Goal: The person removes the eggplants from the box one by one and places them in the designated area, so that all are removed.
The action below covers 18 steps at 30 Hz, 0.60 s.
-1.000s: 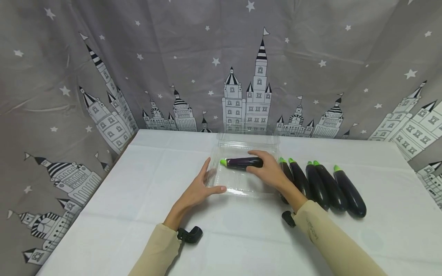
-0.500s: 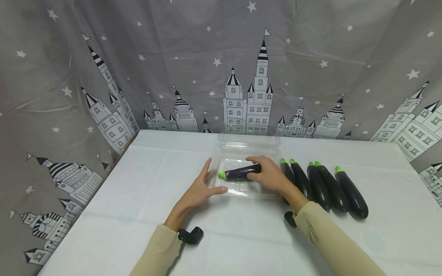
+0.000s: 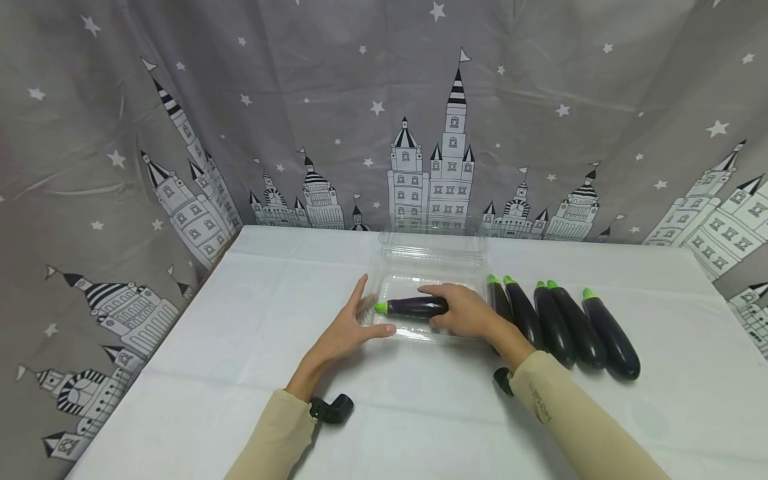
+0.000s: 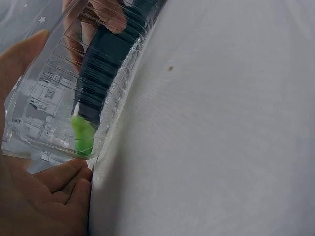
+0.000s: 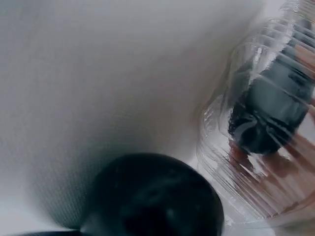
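My right hand [image 3: 465, 311] grips the thick end of a dark purple eggplant [image 3: 414, 307], thumb on the near side and fingers on the far side. This eggplant lies crosswise inside a clear plastic clamshell container [image 3: 399, 283], along its front, green stem end to the left. Through the container's wall the left wrist view shows the green stem end [image 4: 82, 135] down in its corner. Around the front left corner spreads my left hand [image 3: 345, 332], thumb by the front rim and forefinger along the left side. The right wrist view shows the eggplant's rounded end [image 5: 266, 120] through ribbed plastic.
Several more eggplants [image 3: 609, 337] lie side by side right of the container, stems pointing away; my right forearm partly covers the nearest. The container's lid [image 3: 435, 240] stands raised at the back. A white cloth [image 3: 396, 413] covers the table, before a grey castle-print curtain [image 3: 300, 80].
My right hand has brought the eggplant from the container's middle towards its front and slightly left, and lower. It tilted briefly, then levelled. The left hand keeps its place.
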Motion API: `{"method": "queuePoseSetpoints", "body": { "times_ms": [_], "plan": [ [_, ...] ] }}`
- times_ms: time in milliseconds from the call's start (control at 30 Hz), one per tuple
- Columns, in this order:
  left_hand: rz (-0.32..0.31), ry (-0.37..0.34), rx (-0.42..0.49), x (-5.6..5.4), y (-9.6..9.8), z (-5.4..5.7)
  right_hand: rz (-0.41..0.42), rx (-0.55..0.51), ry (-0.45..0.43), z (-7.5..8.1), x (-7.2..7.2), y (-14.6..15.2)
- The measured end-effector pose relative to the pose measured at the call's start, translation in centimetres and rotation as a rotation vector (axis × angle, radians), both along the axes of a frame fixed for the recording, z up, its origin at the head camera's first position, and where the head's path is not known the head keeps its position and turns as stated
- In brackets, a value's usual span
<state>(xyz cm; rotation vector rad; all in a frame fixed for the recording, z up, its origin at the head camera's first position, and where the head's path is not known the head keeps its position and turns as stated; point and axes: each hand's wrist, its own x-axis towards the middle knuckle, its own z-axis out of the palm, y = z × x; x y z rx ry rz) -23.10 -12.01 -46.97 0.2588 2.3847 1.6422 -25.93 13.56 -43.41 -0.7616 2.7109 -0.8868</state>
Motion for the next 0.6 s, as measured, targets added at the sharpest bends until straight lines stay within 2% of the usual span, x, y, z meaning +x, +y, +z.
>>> {"method": "queuePoseSetpoints", "body": {
  "times_ms": [133, 600],
  "plan": [
    [-0.001, 0.003, 0.000, -0.07, 0.01, -0.06, 0.014, 0.020, 0.003, -0.04, 0.13, 0.05],
    [-0.004, 0.005, -0.007, -0.30, -0.06, -0.36, 0.036, -0.046, -0.018, -0.12, 0.33, 0.13]
  ]
}}
